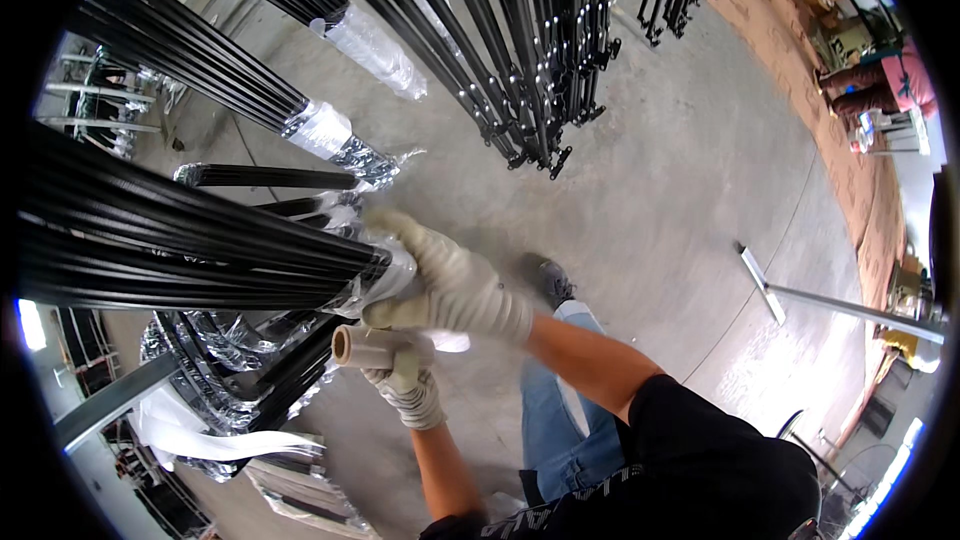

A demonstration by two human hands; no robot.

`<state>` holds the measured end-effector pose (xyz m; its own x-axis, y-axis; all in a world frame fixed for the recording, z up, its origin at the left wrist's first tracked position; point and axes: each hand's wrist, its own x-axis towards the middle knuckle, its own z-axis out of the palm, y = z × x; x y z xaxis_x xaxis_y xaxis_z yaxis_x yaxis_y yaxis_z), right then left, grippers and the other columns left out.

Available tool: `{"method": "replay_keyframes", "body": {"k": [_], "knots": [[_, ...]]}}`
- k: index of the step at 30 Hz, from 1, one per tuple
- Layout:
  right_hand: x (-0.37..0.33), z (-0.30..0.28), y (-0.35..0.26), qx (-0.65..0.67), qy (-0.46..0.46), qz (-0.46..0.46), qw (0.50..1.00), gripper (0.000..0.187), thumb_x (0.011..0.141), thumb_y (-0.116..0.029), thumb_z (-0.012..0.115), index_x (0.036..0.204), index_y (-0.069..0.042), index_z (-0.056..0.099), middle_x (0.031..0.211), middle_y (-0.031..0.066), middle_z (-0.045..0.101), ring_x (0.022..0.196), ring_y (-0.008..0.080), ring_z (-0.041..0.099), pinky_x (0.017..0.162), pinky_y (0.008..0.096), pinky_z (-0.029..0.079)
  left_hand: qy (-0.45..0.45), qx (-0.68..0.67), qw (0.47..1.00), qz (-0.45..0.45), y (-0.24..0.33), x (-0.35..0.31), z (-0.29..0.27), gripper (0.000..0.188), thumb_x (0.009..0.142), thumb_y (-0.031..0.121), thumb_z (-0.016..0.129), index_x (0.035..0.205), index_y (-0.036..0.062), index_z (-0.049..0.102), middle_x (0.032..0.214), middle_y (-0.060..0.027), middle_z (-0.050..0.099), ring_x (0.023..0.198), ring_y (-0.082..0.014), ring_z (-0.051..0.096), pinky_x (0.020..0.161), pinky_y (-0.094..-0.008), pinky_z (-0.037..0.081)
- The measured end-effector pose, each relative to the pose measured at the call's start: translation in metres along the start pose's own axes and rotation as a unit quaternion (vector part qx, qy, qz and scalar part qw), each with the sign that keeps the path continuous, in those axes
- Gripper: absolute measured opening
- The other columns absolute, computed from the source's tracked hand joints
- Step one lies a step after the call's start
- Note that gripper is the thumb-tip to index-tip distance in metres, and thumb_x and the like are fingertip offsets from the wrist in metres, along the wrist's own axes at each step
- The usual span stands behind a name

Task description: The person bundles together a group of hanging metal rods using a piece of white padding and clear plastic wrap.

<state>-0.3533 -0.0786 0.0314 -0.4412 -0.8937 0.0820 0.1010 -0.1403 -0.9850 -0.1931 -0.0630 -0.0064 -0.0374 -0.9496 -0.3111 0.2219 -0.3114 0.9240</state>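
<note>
A thick bundle of long black rods comes in from the left, its near end wrapped in clear film. My right hand, in a pale work glove, is curled around that wrapped end, thumb below and fingers above, slightly blurred. Just under it, my left hand, gloved too, is closed around a roll of clear stretch film. The open cardboard core of the roll points left. Where the film passes between roll and bundle is hard to make out.
More film-wrapped black bundles hang at upper left. Bare-ended black rods hang at the top. Wrapped black pieces sit below the bundle, near a metal bar. A metal stand foot rests on the floor at right; a person is beyond.
</note>
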Motion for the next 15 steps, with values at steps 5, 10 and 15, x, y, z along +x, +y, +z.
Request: {"method": "replay_keyframes", "body": {"k": [5,10,15], "knots": [[0.009,-0.008,0.002,0.197,-0.082,0.175,0.961,0.047,0.056,-0.01,0.076,0.098,-0.004,0.056,0.088,0.0021,0.06,0.081,0.0083,0.054,0.073,0.0235,0.046,0.068,0.185,0.945,0.26,0.008,-0.002,0.015,0.067,0.06,0.001,0.072,0.116,0.0043,0.035,0.098,-0.0098,0.05,0.09,-0.0205,0.051,0.076,-0.0296,0.046],[0.012,-0.012,0.0,0.149,-0.049,0.176,0.972,0.046,0.055,-0.009,0.074,0.098,-0.003,0.056,0.084,0.0034,0.06,0.077,0.0085,0.055,0.07,0.0227,0.046,0.058,0.142,0.987,-0.044,0.039,0.004,0.003,0.056,0.062,0.013,0.071,0.109,0.0061,0.04,0.093,-0.0062,0.051,0.082,-0.0173,0.052,0.072,-0.0322,0.044],[0.018,-0.008,-0.004,0.199,-0.059,0.209,0.956,0.05,0.053,-0.008,0.075,0.098,-0.002,0.056,0.084,0.0036,0.06,0.074,0.0087,0.056,0.068,0.0218,0.047,-0.093,0.005,0.995,-0.024,0.036,0.009,-0.012,0.053,0.065,0.021,0.068,0.107,0.0059,0.04,0.094,-0.0056,0.05,0.083,-0.0185,0.053,0.078,-0.0363,0.043]]}}
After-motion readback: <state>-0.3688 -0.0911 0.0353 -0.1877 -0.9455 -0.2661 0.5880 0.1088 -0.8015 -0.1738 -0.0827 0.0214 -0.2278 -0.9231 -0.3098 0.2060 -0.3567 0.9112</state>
